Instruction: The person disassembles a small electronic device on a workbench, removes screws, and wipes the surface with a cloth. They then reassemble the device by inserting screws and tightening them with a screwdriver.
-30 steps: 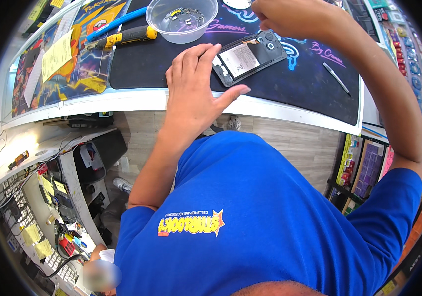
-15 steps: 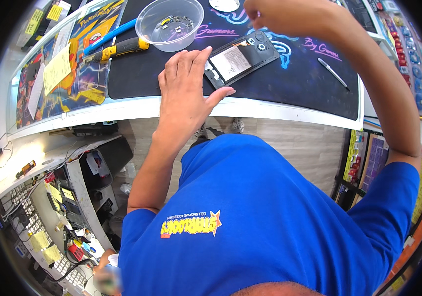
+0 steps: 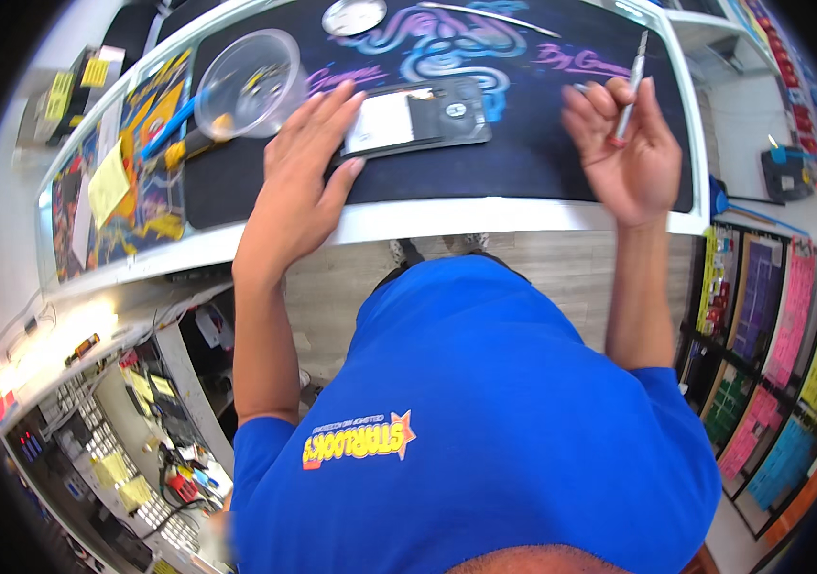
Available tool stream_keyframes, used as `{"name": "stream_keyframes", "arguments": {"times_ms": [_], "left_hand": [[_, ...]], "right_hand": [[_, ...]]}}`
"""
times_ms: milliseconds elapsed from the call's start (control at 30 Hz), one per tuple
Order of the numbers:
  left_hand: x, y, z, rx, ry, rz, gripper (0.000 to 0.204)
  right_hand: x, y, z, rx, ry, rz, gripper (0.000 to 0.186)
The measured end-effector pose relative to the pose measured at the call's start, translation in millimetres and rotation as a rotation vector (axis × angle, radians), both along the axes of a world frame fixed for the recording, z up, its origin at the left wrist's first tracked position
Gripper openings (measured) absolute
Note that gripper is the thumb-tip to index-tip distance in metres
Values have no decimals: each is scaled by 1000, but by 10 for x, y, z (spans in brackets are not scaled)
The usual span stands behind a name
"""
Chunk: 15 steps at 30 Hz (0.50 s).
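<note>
My left hand (image 3: 298, 187) lies at the left end of an opened smartphone (image 3: 442, 117). Its fingers are stretched out along the phone's end, with the thumb apart near the front corner. The phone lies back-up, showing a pale battery (image 3: 384, 121) and, at the right, a dark part with the camera area. Over the mat's right side, my right hand (image 3: 636, 167) is closed on a slim silver precision screwdriver (image 3: 635, 84) with a red end. The thin tip points away from me. Motion smears some of the right fingers.
A clear plastic tub (image 3: 222, 113) with small parts stands left of the phone on the black mat (image 3: 523, 172). Beside it are a yellow-black handled tool (image 3: 200, 145) and a blue stick (image 3: 169, 129). Farther back lie a round whitish disc (image 3: 354, 16) and a slender tool (image 3: 490, 17).
My right hand has come back from the far side to the mat's right, and now holds the screwdriver that lay there. The phone sits straighter, my left hand still at its left end.
</note>
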State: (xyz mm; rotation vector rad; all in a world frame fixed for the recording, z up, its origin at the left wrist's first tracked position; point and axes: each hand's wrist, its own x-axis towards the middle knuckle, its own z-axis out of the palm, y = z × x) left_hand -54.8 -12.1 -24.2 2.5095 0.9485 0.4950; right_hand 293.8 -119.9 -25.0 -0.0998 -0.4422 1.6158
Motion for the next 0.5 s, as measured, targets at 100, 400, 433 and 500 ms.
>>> {"name": "stream_keyframes", "arguments": {"times_ms": [100, 400, 433, 500], "left_hand": [[341, -195, 117, -154, -241, -35, 60], [1818, -819, 318, -1046, -1125, -141, 63], [1903, -825, 346, -1022, -1174, -119, 64], [2033, -807, 396, -946, -1218, -87, 40]], "right_hand": [[-251, -208, -95, -53, 176, -289, 44], [-441, -232, 257, 214, 198, -308, 39], [-441, -241, 284, 231, 201, -312, 39], [-468, -271, 323, 274, 125, -331, 39]]}}
